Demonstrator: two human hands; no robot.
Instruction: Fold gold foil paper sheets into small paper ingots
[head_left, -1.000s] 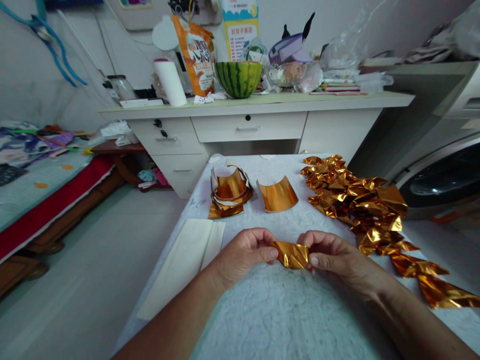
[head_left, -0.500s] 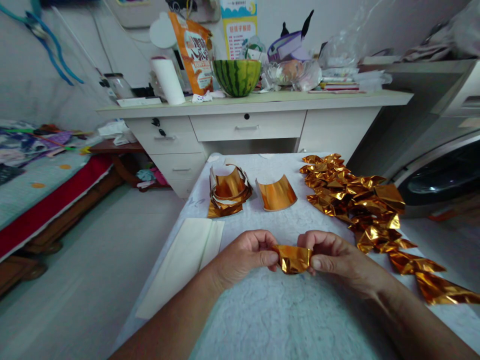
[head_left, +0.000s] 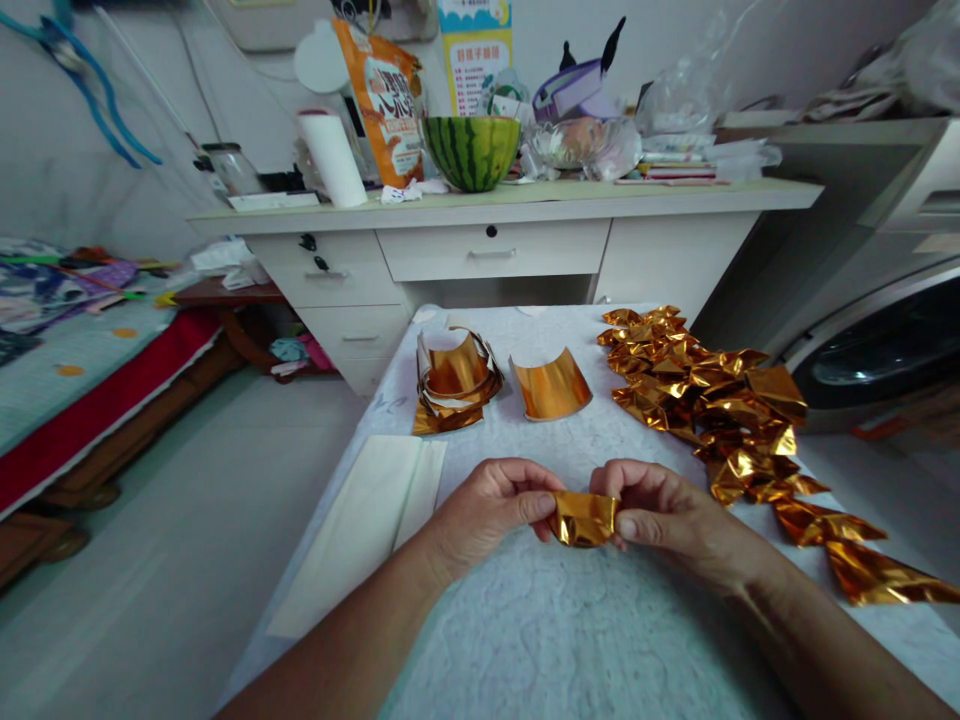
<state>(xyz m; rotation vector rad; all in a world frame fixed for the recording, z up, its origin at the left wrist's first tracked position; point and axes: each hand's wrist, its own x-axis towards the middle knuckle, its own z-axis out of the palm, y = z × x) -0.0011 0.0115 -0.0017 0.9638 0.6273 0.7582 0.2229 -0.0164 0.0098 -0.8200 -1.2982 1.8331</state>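
Between my two hands is a small folded piece of gold foil paper, shiny and creased. My left hand pinches its left end between thumb and fingers. At the other end, my right hand grips it the same way. Beyond them lies a single curved gold sheet. A curled stack of gold sheets sits to its left. Folded gold foil pieces form a heap along the right side of the table, trailing toward me.
White paper sheets lie at the left of the cloth-covered table. Behind it stands a white desk bearing a cut watermelon, an orange pouch and a paper roll. A washing machine is at the right.
The left thumb has shifted slightly on the foil. Both hands still hold the piece in nearly the same place, and the whole view has moved a little.
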